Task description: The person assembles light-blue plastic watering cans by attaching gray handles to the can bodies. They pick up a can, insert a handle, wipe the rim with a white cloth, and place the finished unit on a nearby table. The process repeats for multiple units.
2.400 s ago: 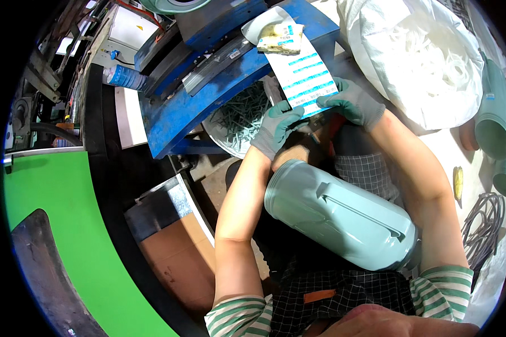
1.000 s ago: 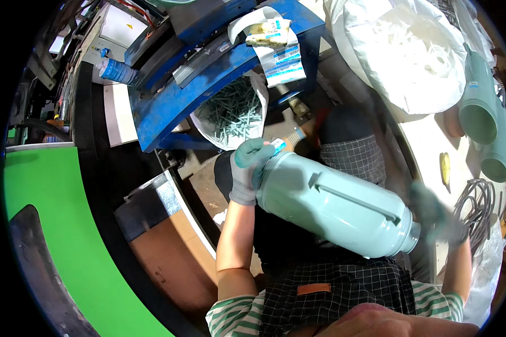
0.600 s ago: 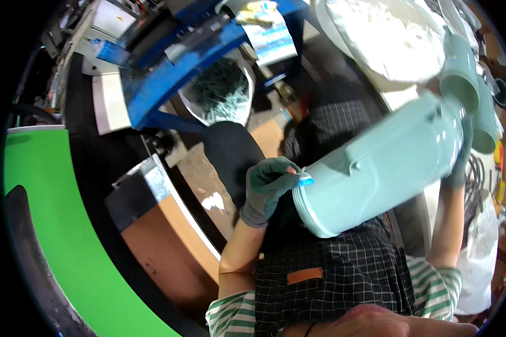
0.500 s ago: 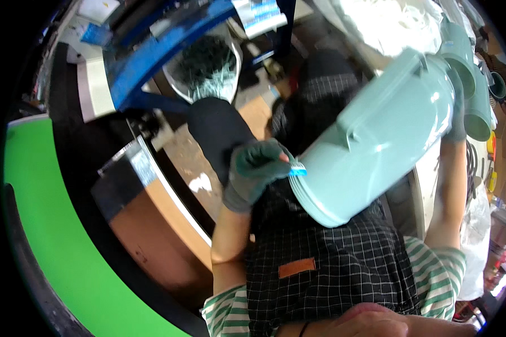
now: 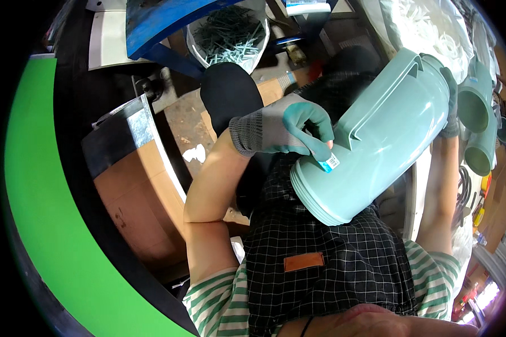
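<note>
A pale green flask casing (image 5: 376, 149) is lying aslant above the person's lap, its ribbed end pointing down toward the dark checked apron (image 5: 326, 281) and its narrower end reaching up and to the right. The casing's long handle (image 5: 379, 95) is running along its upper left side.

The left hand (image 5: 298, 126), wearing a grey and green glove, is reaching over the casing's near left part, beside the ribbed end. Its grip is pinching a small white-and-blue label (image 5: 331, 163) between thumb and finger, at the casing's wall; how much of the label is sticking there, I cannot tell. The right hand (image 5: 452, 104), gloved too, is touching the casing's narrower end from the right. The casing is hiding most of its fingers, so I cannot tell how that grip is set.

Beyond the casing, to the upper left, a white bucket (image 5: 251, 65) is holding thin green strips (image 5: 233, 39) next to a blue worktop (image 5: 157, 25). A white sack (image 5: 379, 19) of white rings (image 5: 427, 33) is standing beyond the casing's narrower end. More green casings (image 5: 477, 106) are lying to the casing's right, and a cardboard box (image 5: 143, 202) is sitting well to its left.
</note>
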### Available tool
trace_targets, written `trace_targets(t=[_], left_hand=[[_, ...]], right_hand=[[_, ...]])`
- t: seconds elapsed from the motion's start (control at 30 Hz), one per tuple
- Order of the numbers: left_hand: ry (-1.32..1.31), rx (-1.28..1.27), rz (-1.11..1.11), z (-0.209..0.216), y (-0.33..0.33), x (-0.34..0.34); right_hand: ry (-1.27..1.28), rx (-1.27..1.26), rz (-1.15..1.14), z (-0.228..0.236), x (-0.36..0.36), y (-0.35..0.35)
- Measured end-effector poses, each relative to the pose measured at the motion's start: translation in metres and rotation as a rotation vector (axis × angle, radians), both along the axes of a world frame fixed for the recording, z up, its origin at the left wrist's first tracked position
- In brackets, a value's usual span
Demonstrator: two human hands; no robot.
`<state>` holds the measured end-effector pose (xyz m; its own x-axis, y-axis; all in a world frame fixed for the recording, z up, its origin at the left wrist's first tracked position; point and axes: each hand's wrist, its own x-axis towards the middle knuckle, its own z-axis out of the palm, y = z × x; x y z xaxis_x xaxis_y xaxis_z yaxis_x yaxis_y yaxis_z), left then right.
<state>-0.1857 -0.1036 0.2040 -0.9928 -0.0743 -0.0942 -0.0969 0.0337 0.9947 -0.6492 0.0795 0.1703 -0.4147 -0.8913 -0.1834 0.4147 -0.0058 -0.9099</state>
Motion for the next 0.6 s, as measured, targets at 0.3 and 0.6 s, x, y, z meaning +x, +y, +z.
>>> trace_targets(t=[0.3, 0.6], left_hand=[[0.070, -0.272, 0.120, -0.030, 0.020, 0.007], [-0.172, 0.509, 0.392, -0.106, 0.061, 0.048]], right_hand=[[-0.107, -0.004, 0.094, 0.010, 0.019, -0.003], [-0.028, -0.016, -0.095, 0.008, 0.021, 0.019]])
